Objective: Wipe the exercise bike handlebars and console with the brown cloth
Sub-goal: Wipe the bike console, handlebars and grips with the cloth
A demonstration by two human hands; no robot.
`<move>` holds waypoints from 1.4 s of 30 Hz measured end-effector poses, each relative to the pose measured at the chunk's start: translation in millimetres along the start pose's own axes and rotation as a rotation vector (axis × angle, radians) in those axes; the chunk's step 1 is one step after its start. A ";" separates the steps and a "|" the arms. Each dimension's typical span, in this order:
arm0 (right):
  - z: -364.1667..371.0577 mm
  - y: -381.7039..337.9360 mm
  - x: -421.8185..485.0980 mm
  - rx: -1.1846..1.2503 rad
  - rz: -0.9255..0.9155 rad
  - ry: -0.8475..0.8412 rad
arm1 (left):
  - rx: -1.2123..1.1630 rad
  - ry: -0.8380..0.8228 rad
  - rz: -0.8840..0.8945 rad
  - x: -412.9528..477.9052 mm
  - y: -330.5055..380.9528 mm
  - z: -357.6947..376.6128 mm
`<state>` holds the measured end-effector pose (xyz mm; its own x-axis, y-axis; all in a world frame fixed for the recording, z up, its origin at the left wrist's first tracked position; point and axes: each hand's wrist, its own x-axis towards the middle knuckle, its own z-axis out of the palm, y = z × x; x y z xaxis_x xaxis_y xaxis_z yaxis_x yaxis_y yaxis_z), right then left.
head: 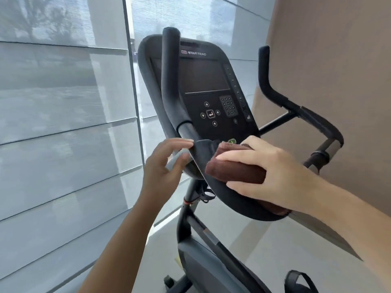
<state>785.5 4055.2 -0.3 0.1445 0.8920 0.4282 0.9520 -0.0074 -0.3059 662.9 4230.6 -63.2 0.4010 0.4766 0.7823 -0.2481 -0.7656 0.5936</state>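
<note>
The black exercise bike console (203, 77) stands at centre with a dark screen and a keypad. The black left handlebar (168, 81) rises in front of it and curves down to the near crossbar (237, 206). The right handlebar (275, 94) reaches up at the right. My right hand (268, 172) presses the folded brown cloth (234, 170) around the near bar just below the console. My left hand (167, 166) grips the grey part of the bar beside the cloth, fingers curled on it.
A window with pale roller blinds (63, 123) fills the left side. A tan wall (338, 60) stands close on the right. The bike frame (203, 250) and a pedal strap (300, 280) lie below, over a light floor.
</note>
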 end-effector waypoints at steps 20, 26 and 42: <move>19.2 -45.3 -50.6 -0.191 0.179 0.141 | -0.061 -0.191 0.320 30.3 -38.2 4.4; -10.6 -19.1 -43.5 0.071 0.267 0.318 | -0.057 -0.195 0.237 24.3 -32.0 5.3; -12.6 32.5 -67.3 0.121 0.232 0.132 | 0.087 -0.248 0.161 19.6 -26.6 3.5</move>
<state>810.1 3989.3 -28.3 0.3959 0.8061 0.4399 0.8515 -0.1429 -0.5044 680.4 4258.8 -64.3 0.5685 0.2343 0.7886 -0.2541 -0.8617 0.4392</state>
